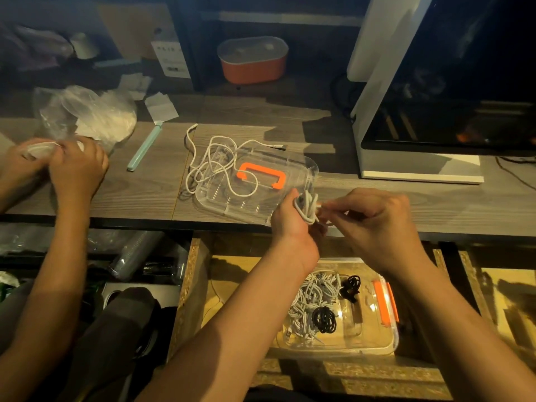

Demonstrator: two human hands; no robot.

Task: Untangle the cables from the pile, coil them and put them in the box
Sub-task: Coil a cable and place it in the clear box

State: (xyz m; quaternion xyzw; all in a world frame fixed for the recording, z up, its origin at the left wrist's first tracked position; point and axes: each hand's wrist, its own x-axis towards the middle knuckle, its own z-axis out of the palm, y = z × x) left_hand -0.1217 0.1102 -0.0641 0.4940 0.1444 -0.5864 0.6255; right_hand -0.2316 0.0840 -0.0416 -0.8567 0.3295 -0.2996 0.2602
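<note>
My left hand point(290, 220) grips a small coil of white cable point(308, 206) just above the table's front edge. My right hand point(377, 219) pinches the free end of that coil beside the left fingers. Below, in an open drawer, stands the clear box point(380, 345) with an orange latch; it holds several coiled white cables point(311, 297) and black cables point(324, 319). On the table, a loose tangled white cable point(213, 165) lies over the clear lid point(301, 166), which has an orange handle.
At the left, another person's two hands point(72, 169) work on a white cable beside a crumpled plastic bag point(87, 114). A mint-green strip point(143, 150) lies nearby. An orange container point(252, 63) sits at the back, and a white-framed screen point(435, 134) at the right.
</note>
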